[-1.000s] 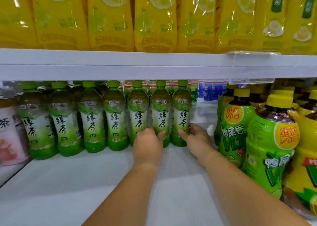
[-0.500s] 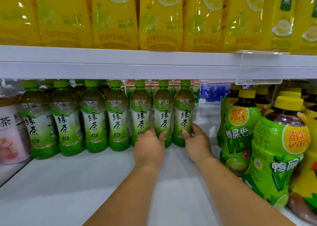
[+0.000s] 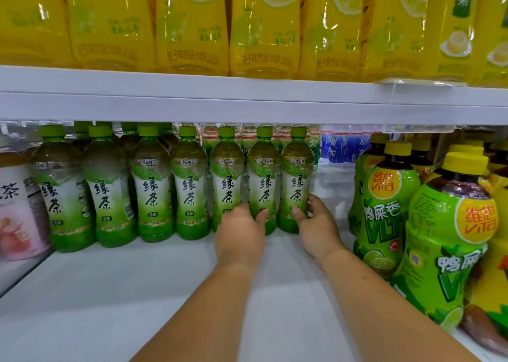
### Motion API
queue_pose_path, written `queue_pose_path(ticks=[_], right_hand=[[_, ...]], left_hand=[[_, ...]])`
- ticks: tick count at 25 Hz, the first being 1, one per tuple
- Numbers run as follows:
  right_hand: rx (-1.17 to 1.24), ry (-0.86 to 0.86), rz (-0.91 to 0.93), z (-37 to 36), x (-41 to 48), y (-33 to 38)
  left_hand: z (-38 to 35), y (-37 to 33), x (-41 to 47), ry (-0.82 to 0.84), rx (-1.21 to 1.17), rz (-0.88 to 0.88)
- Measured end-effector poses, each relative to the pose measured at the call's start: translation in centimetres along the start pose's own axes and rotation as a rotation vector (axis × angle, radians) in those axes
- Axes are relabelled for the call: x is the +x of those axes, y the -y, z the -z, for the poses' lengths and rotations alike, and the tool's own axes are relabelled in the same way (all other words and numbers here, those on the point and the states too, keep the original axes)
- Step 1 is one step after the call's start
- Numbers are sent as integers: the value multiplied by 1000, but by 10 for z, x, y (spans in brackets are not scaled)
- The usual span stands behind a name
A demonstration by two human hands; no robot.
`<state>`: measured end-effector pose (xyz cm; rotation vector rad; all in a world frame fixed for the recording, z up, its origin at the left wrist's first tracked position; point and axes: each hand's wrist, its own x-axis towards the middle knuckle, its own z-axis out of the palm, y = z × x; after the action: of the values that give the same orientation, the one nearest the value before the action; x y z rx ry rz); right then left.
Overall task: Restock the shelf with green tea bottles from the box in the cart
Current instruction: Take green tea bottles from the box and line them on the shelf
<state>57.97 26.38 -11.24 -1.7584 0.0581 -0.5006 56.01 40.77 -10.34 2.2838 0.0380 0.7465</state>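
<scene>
On the white shelf (image 3: 110,293), beneath yellow drink bottles (image 3: 264,32), gripped low the rightmost green tea bottle (image 3: 297,185), right hand (image 3: 316,229) fingers curled round it, left hand (image 3: 239,232) clasping a neighbouring green tea bottle (image 3: 264,180); seemingly lining both up, release and cart trip likely next.

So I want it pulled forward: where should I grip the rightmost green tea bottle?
Probably grip the rightmost green tea bottle at its narrow lower waist, from its open right: a neighbouring bottle crowds its left, the shelf board overhangs its cap. The right hand grips there.
</scene>
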Motion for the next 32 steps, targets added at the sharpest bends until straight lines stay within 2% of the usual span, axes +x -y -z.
queue_pose_path(ticks=[6, 10, 14, 20, 32], right_hand=[[-49, 10, -10, 3, -5, 2], [-207, 26, -52, 5, -12, 9], [-211, 73, -223, 9, -35, 32], [7, 75, -529, 35, -101, 93], [-13, 263, -780, 179, -257, 278]], left_hand=[[-1, 3, -1, 13, -47, 23], [6, -2, -10, 64, -57, 87], [30, -20, -21, 282, -183, 280], [103, -64, -44, 563, -298, 461], [298, -164, -149, 951, -212, 540]])
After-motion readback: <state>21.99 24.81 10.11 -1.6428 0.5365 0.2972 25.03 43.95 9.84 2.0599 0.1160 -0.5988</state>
